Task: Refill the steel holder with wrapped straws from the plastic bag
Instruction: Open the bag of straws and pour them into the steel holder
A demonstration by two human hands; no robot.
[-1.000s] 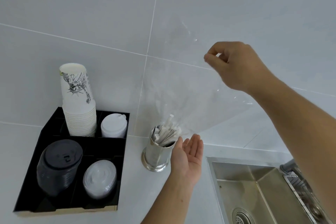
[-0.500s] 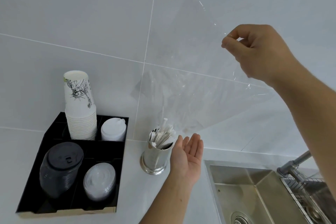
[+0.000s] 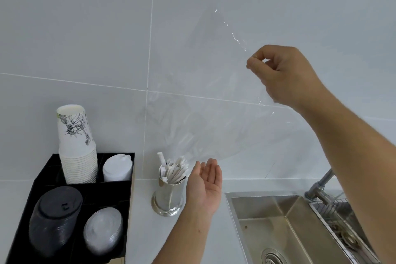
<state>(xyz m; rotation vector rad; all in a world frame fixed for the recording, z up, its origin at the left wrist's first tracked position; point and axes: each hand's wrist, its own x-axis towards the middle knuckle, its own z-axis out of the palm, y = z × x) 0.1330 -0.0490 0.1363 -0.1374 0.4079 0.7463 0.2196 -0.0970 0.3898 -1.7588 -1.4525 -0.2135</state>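
A round steel holder (image 3: 168,197) stands on the white counter by the wall, packed with white wrapped straws (image 3: 173,170) that stick out of its top. My left hand (image 3: 203,184) is open, palm up, right beside the holder's right side. My right hand (image 3: 282,73) is raised high against the tiled wall and pinches a corner of the clear plastic bag (image 3: 205,100). The bag hangs spread out and tilted, its lower end reaching down just above the straws. It looks empty.
A black organiser tray (image 3: 128,186) at the left holds a stack of paper cups (image 3: 76,146), white lids (image 3: 117,168), black lids (image 3: 54,218) and clear lids (image 3: 102,231). A steel sink (image 3: 278,227) with a tap (image 3: 319,186) and a rack lies at the right.
My right hand has lifted the bag's corner higher and farther right, so the bag's mouth rose off the holder. My left hand has stayed open beside the holder.
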